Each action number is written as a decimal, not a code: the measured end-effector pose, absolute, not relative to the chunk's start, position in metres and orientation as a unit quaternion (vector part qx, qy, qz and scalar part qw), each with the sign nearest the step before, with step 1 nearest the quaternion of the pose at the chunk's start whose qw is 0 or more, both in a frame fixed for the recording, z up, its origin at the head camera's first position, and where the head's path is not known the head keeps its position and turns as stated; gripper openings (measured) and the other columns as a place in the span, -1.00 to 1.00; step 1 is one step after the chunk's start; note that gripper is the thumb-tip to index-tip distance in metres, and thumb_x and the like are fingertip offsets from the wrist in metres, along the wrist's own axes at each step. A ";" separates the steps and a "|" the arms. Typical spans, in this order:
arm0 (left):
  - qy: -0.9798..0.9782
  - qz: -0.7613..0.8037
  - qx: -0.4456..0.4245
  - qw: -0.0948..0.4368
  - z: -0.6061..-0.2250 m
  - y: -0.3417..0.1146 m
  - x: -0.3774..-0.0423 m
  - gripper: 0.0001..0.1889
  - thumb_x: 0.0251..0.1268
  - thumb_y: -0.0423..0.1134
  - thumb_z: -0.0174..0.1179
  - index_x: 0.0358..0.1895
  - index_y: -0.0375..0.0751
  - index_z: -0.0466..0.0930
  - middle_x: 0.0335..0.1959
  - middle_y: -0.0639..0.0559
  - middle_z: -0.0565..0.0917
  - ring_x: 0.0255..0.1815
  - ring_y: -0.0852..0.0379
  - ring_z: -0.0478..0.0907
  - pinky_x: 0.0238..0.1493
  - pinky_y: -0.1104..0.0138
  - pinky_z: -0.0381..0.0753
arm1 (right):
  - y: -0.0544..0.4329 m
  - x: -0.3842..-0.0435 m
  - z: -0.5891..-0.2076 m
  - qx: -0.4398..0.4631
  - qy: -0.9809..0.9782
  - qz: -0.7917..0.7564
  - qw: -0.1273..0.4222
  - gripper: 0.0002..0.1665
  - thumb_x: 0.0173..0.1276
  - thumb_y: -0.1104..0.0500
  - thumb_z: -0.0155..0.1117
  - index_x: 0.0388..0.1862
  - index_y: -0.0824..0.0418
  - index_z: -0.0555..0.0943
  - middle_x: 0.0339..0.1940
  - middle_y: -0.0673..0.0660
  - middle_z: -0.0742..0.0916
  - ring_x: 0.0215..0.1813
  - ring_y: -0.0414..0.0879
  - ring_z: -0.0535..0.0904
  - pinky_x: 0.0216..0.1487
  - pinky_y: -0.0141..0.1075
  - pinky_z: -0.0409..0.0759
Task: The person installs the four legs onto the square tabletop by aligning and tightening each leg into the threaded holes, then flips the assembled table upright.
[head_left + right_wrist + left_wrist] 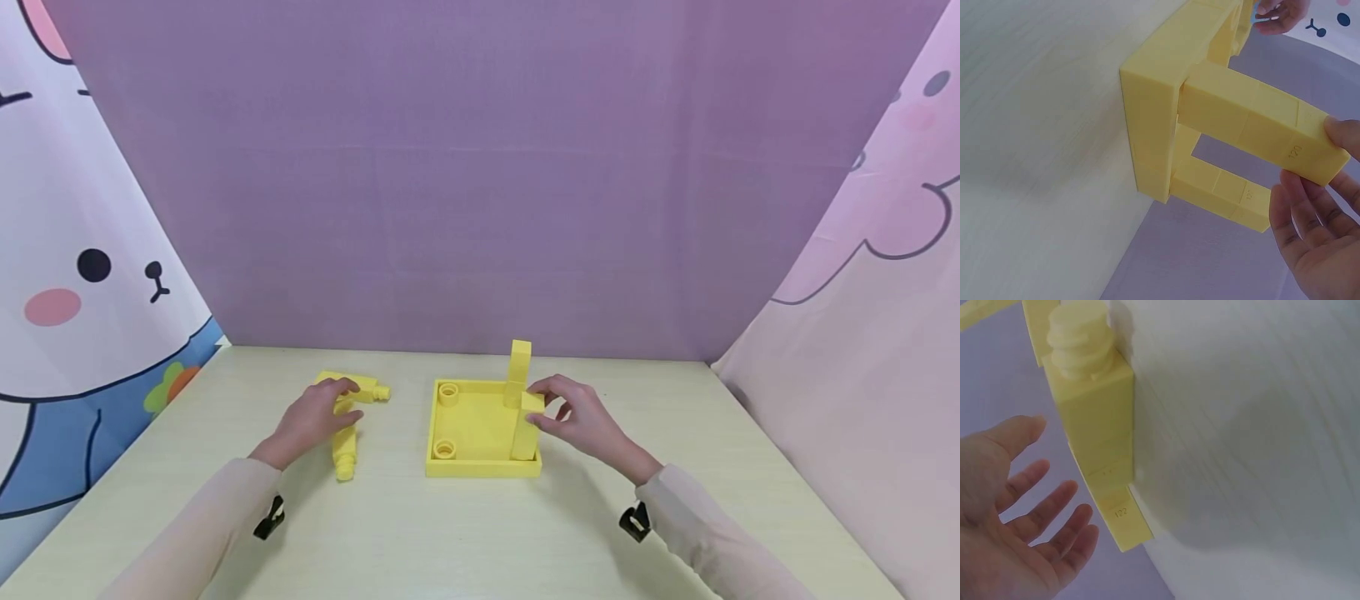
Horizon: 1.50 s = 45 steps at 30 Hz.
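A square yellow tray-like base (483,469) lies on the table, with round sockets in its left corners. From its near right corner rises a yellow block leg (527,433), its top pinched between thumb and fingers of my right hand (588,423). In the right wrist view this leg (1254,119) is marked 120. Another leg (519,362) stands upright in the far right corner. My left hand (311,425) hovers over two loose legs, fingers apart and gripping nothing. The nearer leg (344,450) points its threaded end toward me; the farther leg (369,388) lies crosswise.
The pale wooden table (420,542) ends at a purple cloth backdrop (465,208). Cartoon-printed curtains flank it, one curtain (90,333) on the left and another (870,350) on the right. Black straps sit at both wrists.
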<state>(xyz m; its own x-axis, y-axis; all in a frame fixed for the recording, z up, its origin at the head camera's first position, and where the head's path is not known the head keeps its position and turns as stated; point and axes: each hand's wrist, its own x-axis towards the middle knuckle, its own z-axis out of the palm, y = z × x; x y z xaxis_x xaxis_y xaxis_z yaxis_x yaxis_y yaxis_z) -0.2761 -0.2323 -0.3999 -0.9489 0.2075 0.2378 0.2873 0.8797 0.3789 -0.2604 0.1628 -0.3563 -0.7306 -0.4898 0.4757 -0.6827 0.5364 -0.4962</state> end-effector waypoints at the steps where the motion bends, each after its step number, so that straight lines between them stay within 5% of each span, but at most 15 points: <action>1: -0.966 -0.207 -0.126 0.095 -0.401 -0.233 -0.277 -0.60 0.10 -0.18 0.27 0.00 -0.28 0.50 -0.06 -0.29 0.56 -0.16 -0.17 0.54 -0.30 0.08 0.57 | 0.163 -0.261 -0.357 0.339 -0.865 0.342 0.141 -0.64 0.08 0.19 0.40 -0.11 0.17 0.58 -0.20 0.04 0.67 -0.25 -0.15 0.55 -0.47 -0.42 0.56; 27: -0.969 -0.231 -0.073 0.040 -0.412 -0.239 -0.286 -0.52 0.17 -0.04 0.19 0.04 -0.32 0.47 -0.10 -0.23 0.57 -0.16 -0.07 0.50 -0.24 0.08 0.54 | 0.163 -0.260 -0.357 0.342 -0.862 0.347 0.141 -0.63 0.09 0.18 0.39 -0.10 0.18 0.57 -0.18 0.05 0.67 -0.25 -0.14 0.55 -0.46 -0.41 0.57; 45: -0.962 -0.258 -0.080 0.048 -0.415 -0.234 -0.287 -0.62 0.16 -0.15 0.21 -0.01 -0.32 0.50 -0.08 -0.26 0.57 -0.09 -0.13 0.51 -0.11 0.03 0.52 | 0.164 -0.261 -0.357 0.342 -0.864 0.342 0.142 -0.63 0.10 0.17 0.39 -0.09 0.17 0.57 -0.17 0.05 0.67 -0.25 -0.15 0.55 -0.46 -0.42 0.56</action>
